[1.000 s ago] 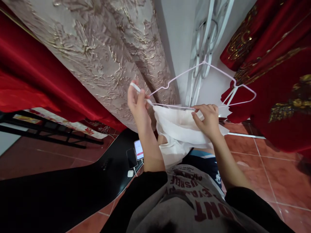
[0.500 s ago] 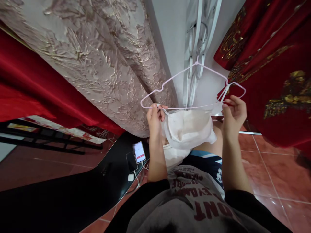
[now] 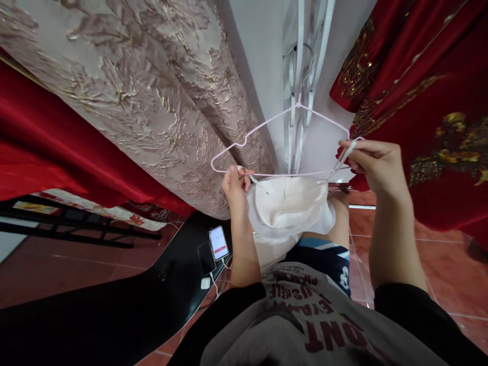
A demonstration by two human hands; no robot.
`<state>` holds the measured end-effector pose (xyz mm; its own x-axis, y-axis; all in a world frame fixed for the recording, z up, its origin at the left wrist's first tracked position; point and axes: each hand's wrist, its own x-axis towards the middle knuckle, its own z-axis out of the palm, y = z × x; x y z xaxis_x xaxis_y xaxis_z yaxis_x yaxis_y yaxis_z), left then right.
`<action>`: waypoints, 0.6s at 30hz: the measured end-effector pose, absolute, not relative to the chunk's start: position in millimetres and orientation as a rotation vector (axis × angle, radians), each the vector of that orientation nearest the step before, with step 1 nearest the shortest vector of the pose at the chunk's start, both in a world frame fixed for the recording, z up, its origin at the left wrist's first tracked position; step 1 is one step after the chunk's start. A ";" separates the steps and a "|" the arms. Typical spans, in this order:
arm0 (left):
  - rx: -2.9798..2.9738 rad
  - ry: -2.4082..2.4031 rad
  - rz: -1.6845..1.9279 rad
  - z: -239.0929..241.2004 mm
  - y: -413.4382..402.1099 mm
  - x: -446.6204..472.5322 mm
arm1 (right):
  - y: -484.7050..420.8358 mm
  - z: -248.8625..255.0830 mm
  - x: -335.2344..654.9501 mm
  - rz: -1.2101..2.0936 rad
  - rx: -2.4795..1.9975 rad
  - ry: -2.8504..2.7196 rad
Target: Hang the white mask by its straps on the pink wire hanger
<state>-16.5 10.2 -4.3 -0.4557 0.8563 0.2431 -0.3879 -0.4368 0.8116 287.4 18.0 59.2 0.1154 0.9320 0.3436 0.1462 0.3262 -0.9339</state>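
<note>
The hanger (image 3: 272,119) is thin wire and hangs in front of the person's chest. The garment (image 3: 290,211) sags below its bottom bar. The left hand (image 3: 234,185) is pinched narrow on the left strap (image 3: 248,176) at the hanger's left end. The right hand (image 3: 375,162) is pinched on the right strap (image 3: 342,155) at the right end, pulling it taut.

The likeliest slip is a strap sliding off the hanger's sloping shoulder when a pinch lets go, since the wire gives little to catch on. The garment would then drop lopsided or fall to the lap. An uneven pull from the right hand could also tip the hanger. Whether its hook grips the white frame (image 3: 301,30) above it cannot be told, so it may swing or come free.

Room is tight. The brocade drape (image 3: 152,101) is close on the hanger's left, and its raised threads could snag the wire end. The red cloth (image 3: 438,127) with gold stitching lies just beside the right hand, right of the hanger. The frame and wall close off the far side. The free room is below the hanger and toward the person. The phone (image 3: 218,243) lies on the black worktop (image 3: 114,305), lower left of the hanger.
</note>
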 end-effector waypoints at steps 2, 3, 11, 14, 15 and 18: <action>0.840 0.896 1.960 -3.1 10.3 -17.9 | 18.7 59.4 288.0 0.692 -1.069 -1.232; 0.837 0.900 1.956 -2.7 10.4 -18.7 | 19.9 58.7 289.9 0.631 -1.067 -1.175; 0.819 0.935 1.926 -0.4 12.5 -23.8 | 18.4 33.2 295.3 -0.159 -1.010 -0.777; 0.812 0.922 1.940 -1.8 10.7 -17.1 | -2.8 29.4 270.3 -0.216 -0.964 -0.972; 0.826 0.897 1.951 -3.2 9.3 -13.8 | -9.7 29.4 261.3 -0.167 -0.994 -1.163; 0.869 0.862 1.957 -9.5 3.2 -5.3 | -21.7 29.5 240.1 0.170 -1.092 -1.654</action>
<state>-5.3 3.2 -9.5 -0.4354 0.8625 0.2578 -0.3923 -0.4396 0.8080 240.1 -21.7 29.5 0.0177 0.7196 0.6941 0.5636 0.5662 -0.6014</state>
